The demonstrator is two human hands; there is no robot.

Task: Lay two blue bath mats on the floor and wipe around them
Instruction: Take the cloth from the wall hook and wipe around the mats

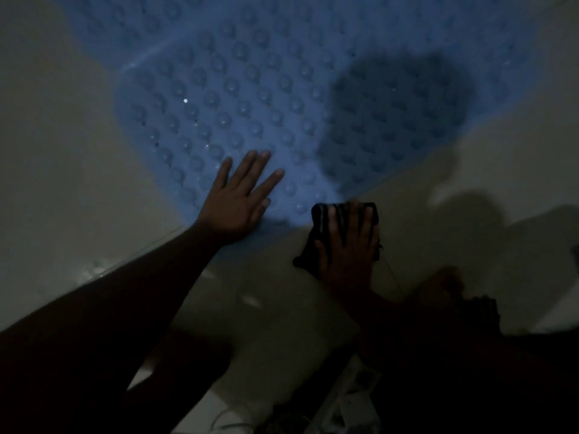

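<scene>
A blue bath mat (pixel 250 98) with rows of round bumps lies flat on the pale floor (pixel 56 158), filling the upper middle of the view. A second blue mat (pixel 131 23) lies beyond it, its edge overlapped along a faint line. My left hand (pixel 241 198) rests flat on the near corner of the front mat, fingers spread. My right hand (pixel 347 242) presses flat on a dark cloth (pixel 329 214) lying on the floor just outside the mat's near edge.
The room is dim. A head-shaped shadow (pixel 398 120) falls across the mat's right part. A white power strip with cables (pixel 351 399) lies at the bottom. My dark knee or clothing (pixel 470 339) fills the lower right.
</scene>
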